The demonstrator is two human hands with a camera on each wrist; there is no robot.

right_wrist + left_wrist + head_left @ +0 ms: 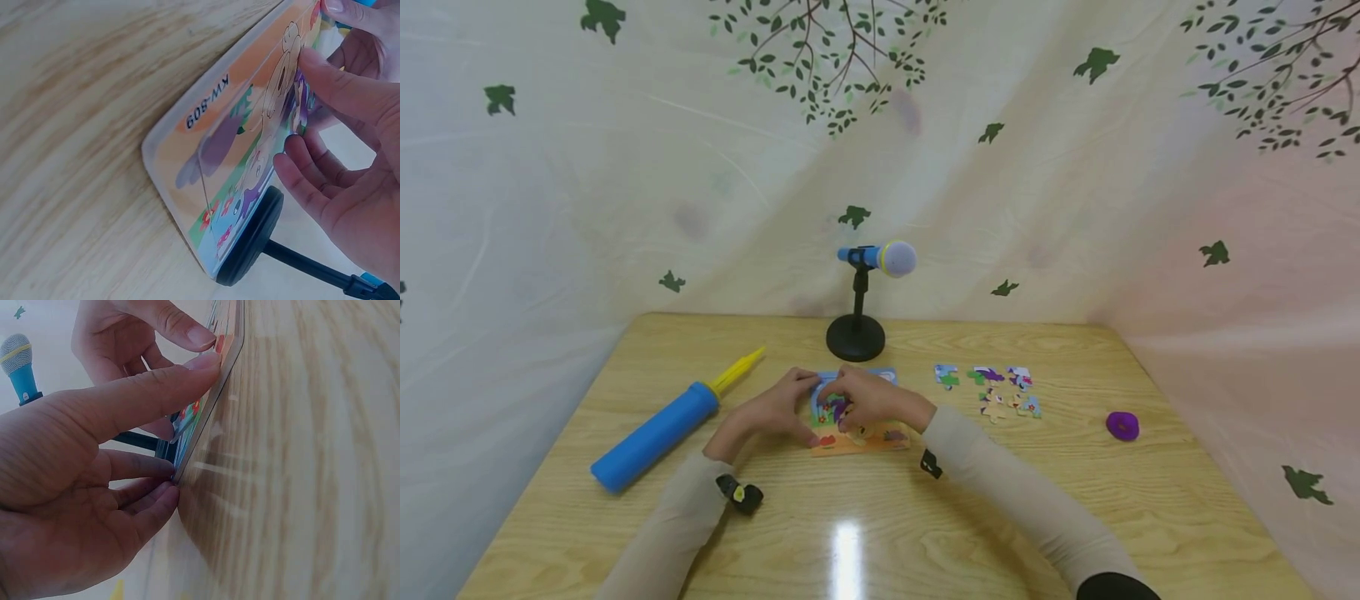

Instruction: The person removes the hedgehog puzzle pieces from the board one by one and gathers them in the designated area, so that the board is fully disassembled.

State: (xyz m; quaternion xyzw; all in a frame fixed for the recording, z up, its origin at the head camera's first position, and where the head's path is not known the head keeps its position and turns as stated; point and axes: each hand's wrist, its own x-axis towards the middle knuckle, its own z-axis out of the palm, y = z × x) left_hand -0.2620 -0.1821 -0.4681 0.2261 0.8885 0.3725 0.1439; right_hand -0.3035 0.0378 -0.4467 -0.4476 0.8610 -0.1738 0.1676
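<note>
A flat picture puzzle board (pixel 850 446) with an orange lower strip lies on the table in front of me. My left hand (pixel 778 408) holds it at its left side, thumb at the near edge and fingers at the far left edge. Over the board, my right hand (pixel 868 400) pinches a small puzzle piece (pixel 302 109) with purple on it, tilted up from the picture and partly hidden by the fingers. In the right wrist view, the board's near corner shows a printed "KW-809" and a purple shape.
Several loose puzzle pieces (pixel 992 406) lie right of the board. Behind it stands a blue toy microphone (pixel 897 259) on a black round base (pixel 855 340). A blue and yellow hand pump (pixel 655 437) lies left; a purple ring-shaped thing (pixel 1122 426) is far right.
</note>
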